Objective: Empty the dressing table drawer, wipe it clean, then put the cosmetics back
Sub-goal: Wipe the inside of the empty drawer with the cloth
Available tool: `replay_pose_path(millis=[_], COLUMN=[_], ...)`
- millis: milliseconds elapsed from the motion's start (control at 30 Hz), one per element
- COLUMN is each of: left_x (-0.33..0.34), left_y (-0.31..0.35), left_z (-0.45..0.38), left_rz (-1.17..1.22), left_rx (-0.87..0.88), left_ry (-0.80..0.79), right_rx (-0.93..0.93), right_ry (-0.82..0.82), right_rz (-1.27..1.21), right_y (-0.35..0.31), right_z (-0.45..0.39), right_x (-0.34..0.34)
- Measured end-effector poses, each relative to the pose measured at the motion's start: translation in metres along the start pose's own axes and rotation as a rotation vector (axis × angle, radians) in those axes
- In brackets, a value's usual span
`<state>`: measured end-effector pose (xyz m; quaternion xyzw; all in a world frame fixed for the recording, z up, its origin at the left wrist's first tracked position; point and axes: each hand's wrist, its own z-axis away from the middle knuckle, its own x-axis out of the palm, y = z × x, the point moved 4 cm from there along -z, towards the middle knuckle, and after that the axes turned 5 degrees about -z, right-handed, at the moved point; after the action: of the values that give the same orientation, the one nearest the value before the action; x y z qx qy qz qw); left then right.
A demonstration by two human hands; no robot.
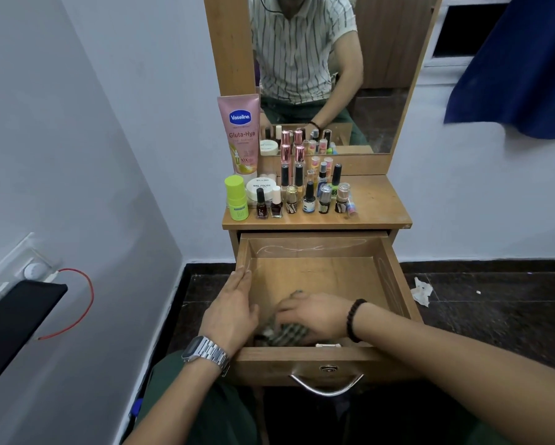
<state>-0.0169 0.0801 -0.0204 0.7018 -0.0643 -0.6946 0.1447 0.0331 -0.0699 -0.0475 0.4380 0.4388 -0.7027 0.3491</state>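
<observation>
The wooden drawer (395, 277) is pulled out, its floor bare. My right hand (314, 314) lies flat on a dark checked cloth (284, 335) in the drawer's near left corner, pressing it down; the cloth is blurred. My left hand (232, 306) rests with straight fingers along the drawer's left wall. On the table top (379, 203) stand the cosmetics: a pink Vaseline tube (240, 133), a lime green stick (236, 199), a white jar (262, 187) and several nail polish bottles (308, 195).
A mirror (317, 69) rises behind the table. A crumpled white tissue (422, 292) lies on the dark floor to the right. A black device (16, 319) with a red wire (77, 303) hangs at the left wall. A blue curtain (520, 65) hangs at upper right.
</observation>
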Motion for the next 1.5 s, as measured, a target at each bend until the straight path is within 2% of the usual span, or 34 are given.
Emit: replay_pose_path(millis=[100,200,400,500,633,767,900,1033,1133,1333,1500], left_x=[-0.001,0.001,0.003,0.005,0.003,0.000,0.004,0.005,0.005,0.007,0.004], left_y=[0.001,0.003,0.003,0.003,-0.002,-0.002,0.000,0.000,0.001,0.003,-0.002], left_z=[0.000,0.000,-0.004,-0.004,-0.003,-0.004,0.000,0.000,-0.002,-0.003,-0.002], left_rz=[-0.005,-0.009,-0.003,0.001,-0.017,-0.020,-0.003,-0.001,0.004,0.003,-0.008], left_rx=[-0.004,-0.002,0.007,0.010,0.008,0.013,0.004,-0.003,0.006,0.031,0.012], left_ry=[0.007,0.005,0.009,0.001,0.011,0.012,0.007,0.004,0.005,0.022,0.019], right_rx=[0.019,0.054,0.055,0.078,-0.027,0.031,0.265,0.569,0.674,0.571,0.445], right_ry=[-0.063,-0.051,0.062,0.038,-0.025,-0.101,-0.129,0.130,0.263,0.292,0.188], right_rz=[0.023,0.057,0.090,0.160,-0.051,-0.068,0.061,0.096,0.051,0.127,0.121], right_y=[0.016,0.025,-0.003,-0.014,-0.004,0.029,0.066,0.087,0.077,0.031,0.021], right_z=[0.030,0.041,-0.015,-0.034,-0.007,0.041,0.070,0.057,0.020,-0.067,-0.061], right_x=[-0.009,-0.010,-0.002,-0.001,-0.003,-0.011,-0.012,-0.022,-0.032,-0.023,-0.018])
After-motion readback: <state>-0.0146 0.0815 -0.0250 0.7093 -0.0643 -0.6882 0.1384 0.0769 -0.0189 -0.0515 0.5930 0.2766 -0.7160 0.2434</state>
